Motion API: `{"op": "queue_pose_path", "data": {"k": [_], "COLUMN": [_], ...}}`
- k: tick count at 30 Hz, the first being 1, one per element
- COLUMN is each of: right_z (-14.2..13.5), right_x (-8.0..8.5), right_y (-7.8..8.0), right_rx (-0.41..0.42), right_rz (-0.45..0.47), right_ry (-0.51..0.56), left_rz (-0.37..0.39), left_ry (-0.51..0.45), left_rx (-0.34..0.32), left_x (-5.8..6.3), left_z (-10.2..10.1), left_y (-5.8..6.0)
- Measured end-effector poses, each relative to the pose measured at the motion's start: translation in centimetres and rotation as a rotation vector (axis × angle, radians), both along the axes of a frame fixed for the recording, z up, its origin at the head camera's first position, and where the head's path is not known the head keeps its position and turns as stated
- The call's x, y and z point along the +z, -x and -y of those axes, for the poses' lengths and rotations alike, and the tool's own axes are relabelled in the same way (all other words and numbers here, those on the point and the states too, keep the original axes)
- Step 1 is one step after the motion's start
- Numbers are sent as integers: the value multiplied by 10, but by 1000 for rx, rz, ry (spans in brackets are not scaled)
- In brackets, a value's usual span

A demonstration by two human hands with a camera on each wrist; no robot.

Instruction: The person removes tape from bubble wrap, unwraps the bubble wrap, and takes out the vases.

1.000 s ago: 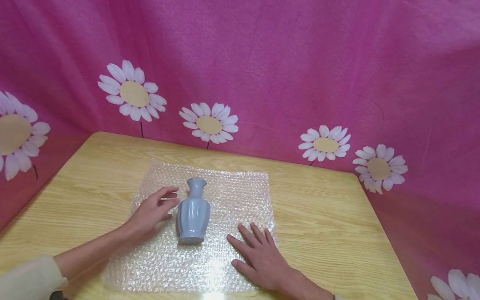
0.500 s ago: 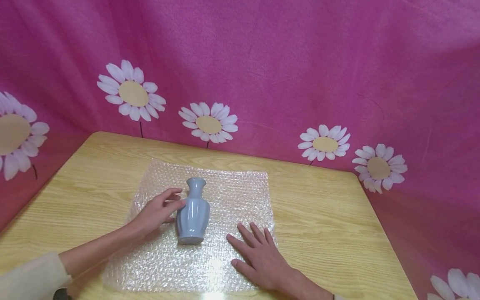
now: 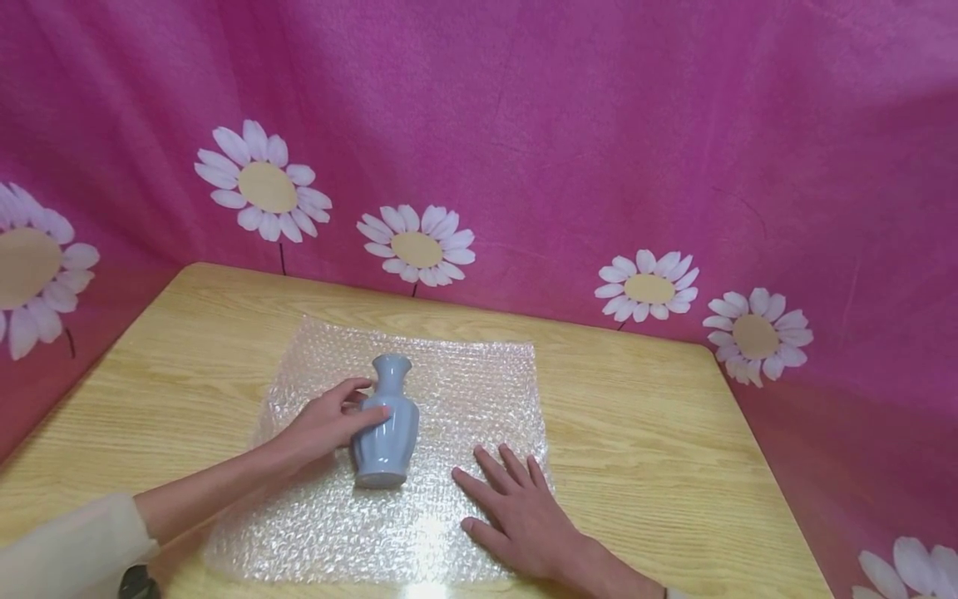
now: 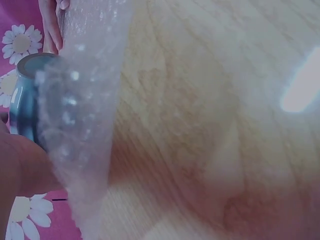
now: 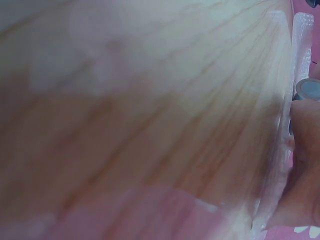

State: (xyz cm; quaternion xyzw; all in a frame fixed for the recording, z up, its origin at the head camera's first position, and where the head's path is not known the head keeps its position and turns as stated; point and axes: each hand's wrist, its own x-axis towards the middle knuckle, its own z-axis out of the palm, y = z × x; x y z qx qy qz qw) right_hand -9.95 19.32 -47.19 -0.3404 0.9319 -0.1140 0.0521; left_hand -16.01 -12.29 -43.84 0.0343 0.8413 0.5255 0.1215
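A glossy blue-grey vase lies on its side on a sheet of clear bubble wrap, its flared mouth pointing away and its base toward me. My left hand grips it from the left, thumb across the upper body and fingers at the far-left side, partly hidden. In the left wrist view the vase is half covered by a blurred flap of bubble wrap. My right hand rests flat with spread fingers on the sheet's right front part, apart from the vase.
The sheet lies on a wood-grain table. Behind and beside the table hangs a magenta cloth printed with white daisies. A pale sleeve covers the left forearm, with a dark band at the wrist.
My left hand has moved right from beside the vase onto it, its thumb now over the body. The right hand, vase and bubble wrap have stayed in place.
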Motion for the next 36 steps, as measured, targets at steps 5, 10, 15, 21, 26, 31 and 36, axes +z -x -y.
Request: {"op": "queue_pose_path", "data": {"k": [5,10,15,21,26,31,36], "right_z": [0,0,0,0,0,1,0], "right_x": [1,0,0,0,-1,-1,-2], "right_y": [0,1,0,0,0,0,0], "right_rx": [0,-1,-3,-4,-6,-8,-9], "right_rz": [9,13,12,11,-4,-9,-14], "right_ry": [-1,-1,1,3,2,-1,-1], "left_rz": [25,56,72,104,132,155,158], "left_ry": [38,56,21,2,-31,-61,-90], "left_rx": [-19,-14,-14,-40,-74,-90,-105], "left_x": [2,5,6,8,8,7,6], "left_z": [-4,-8,-13,-15,-14,-14,-14], "left_y": [2,3,5,6,7,8,8]}}
